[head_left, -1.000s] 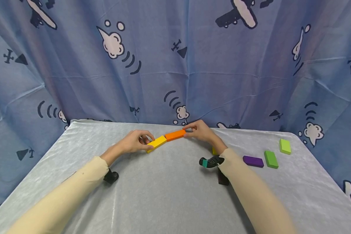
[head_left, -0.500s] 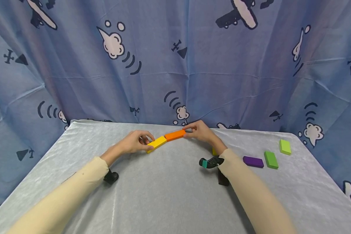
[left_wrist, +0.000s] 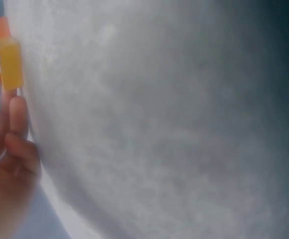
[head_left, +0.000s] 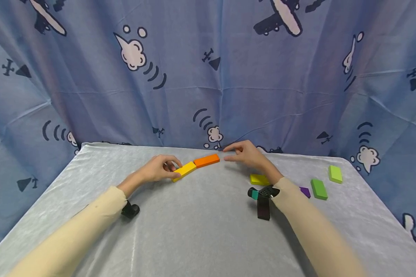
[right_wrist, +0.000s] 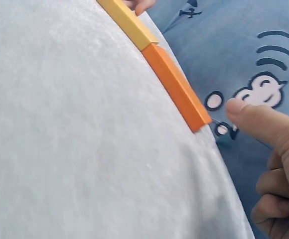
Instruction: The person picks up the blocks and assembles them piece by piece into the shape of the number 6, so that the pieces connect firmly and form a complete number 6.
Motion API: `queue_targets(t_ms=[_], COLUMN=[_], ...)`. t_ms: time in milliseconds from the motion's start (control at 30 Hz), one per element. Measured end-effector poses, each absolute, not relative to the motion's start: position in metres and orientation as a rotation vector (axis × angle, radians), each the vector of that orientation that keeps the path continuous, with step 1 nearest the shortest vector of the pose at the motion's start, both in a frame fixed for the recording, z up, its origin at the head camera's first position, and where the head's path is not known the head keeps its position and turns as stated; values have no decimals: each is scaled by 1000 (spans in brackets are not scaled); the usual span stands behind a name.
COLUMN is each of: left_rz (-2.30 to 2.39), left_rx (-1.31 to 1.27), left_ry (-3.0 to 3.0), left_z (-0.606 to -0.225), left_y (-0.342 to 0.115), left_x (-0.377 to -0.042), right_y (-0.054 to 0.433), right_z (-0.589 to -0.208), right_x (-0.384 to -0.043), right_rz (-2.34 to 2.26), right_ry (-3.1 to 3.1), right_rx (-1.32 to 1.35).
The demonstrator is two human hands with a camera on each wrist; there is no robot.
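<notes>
My left hand (head_left: pixel 156 168) pinches the near left end of a golden-yellow block (head_left: pixel 186 170) between thumb and fingers. The block lies on the pale cloth. An orange block (head_left: pixel 207 160) meets its far end at a slight angle, and the two form a shallow bend. Just to the right of the orange block is my right hand (head_left: pixel 248 156), holding nothing, its thumb and forefinger spread. In the right wrist view a gap shows between the orange block (right_wrist: pixel 177 89) and the thumb. The left wrist view catches the yellow block (left_wrist: pixel 11 64) and fingers at its edge.
Under and beside the right forearm lie a lemon-yellow block (head_left: pixel 258 179), a dark brown block (head_left: pixel 263 209) and a partly covered purple block (head_left: pixel 306 192). Farther right are a green block (head_left: pixel 319 189) and a lime block (head_left: pixel 335 174). A patterned blue curtain (head_left: pixel 180 77) hangs behind the table.
My right hand has let go of the orange block's right end and shifted right, uncovering more of the lemon-yellow block while its sleeve hides more of the purple one. The left hand keeps its hold.
</notes>
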State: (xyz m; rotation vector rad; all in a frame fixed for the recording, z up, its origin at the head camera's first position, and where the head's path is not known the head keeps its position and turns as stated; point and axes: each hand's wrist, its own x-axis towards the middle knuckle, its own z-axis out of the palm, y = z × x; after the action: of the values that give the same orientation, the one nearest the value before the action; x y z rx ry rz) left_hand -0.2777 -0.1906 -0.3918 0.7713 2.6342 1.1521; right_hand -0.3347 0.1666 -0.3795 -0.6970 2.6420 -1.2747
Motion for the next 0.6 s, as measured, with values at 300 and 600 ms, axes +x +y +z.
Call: queue_targets(t_ms=[300,600], left_rz=[1126,1116], left_rx=[794,794], left_ry=[2647,2665], left_z=[-392,-393], left_y=[-189,-188], left_x=[-278,-279], right_y=[193,218], right_z=[-366,-365], right_x=[-319,-302], right_rz=[-1329,-1327], right_ry=[2664,2688], right_rx=[-662,-628])
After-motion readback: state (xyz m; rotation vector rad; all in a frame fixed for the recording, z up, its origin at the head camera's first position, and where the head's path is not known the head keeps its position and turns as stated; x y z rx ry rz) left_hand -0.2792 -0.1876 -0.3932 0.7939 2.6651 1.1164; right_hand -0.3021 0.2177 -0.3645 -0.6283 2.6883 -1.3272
